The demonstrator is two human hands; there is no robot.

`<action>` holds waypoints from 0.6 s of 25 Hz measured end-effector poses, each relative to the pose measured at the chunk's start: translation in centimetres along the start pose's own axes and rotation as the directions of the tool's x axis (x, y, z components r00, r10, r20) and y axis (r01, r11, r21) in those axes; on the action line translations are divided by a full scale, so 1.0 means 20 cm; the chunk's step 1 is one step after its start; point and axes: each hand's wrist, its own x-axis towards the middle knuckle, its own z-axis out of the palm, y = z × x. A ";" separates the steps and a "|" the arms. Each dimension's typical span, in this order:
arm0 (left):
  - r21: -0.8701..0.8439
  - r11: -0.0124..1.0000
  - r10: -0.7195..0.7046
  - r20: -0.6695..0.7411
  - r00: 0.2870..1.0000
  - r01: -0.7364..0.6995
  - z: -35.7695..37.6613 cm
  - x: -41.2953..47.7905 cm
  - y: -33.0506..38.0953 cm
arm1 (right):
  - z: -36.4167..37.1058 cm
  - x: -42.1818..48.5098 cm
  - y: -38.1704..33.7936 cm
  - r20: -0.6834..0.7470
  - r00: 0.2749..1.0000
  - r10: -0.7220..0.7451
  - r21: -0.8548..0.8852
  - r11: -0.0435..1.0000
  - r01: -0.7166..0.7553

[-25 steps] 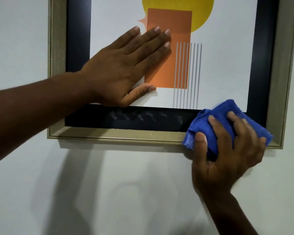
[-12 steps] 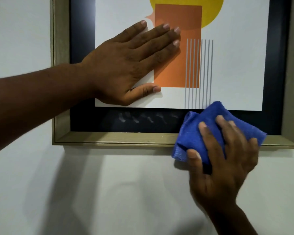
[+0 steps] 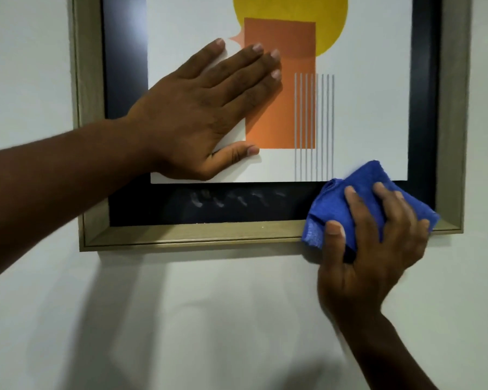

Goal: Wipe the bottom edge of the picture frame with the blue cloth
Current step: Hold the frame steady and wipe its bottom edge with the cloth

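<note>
Right hand (image 3: 375,249) grips the blue cloth (image 3: 358,198) at lower right; left hand (image 3: 197,114) flat, open; bottom edge (image 3: 181,235) leftward looks unwiped.

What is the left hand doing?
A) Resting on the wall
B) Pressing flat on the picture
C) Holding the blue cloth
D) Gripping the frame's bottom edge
B: the left hand lies flat, fingers spread, on the picture, while the right hand holds the cloth.

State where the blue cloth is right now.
In the head view, the blue cloth is bunched under the right hand, pressed against the right end of the picture frame's bottom edge.
</note>
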 end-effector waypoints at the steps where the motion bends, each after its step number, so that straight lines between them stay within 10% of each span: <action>1: -0.009 1.000 -0.008 -0.016 1.000 0.007 0.00 0.00 0.00 | 0.01 0.01 -0.04 -0.001 1.000 0.020 -0.013 1.000 -0.020; 5: -0.025 0.998 -0.053 -0.028 0.998 0.052 0.00 0.01 0.00 | -0.04 -0.07 -0.05 0.091 0.977 -0.195 0.033 0.981 0.192; 9: -0.063 0.993 -0.098 -0.017 0.995 0.097 0.00 0.01 0.00 | 0.04 -0.03 -0.20 0.013 0.999 0.050 0.003 0.999 -0.050; 15: -0.047 0.995 -0.087 -0.002 0.996 0.086 0.00 0.00 -0.01 | 0.05 -0.09 -0.27 0.012 1.000 -0.027 0.030 0.999 0.026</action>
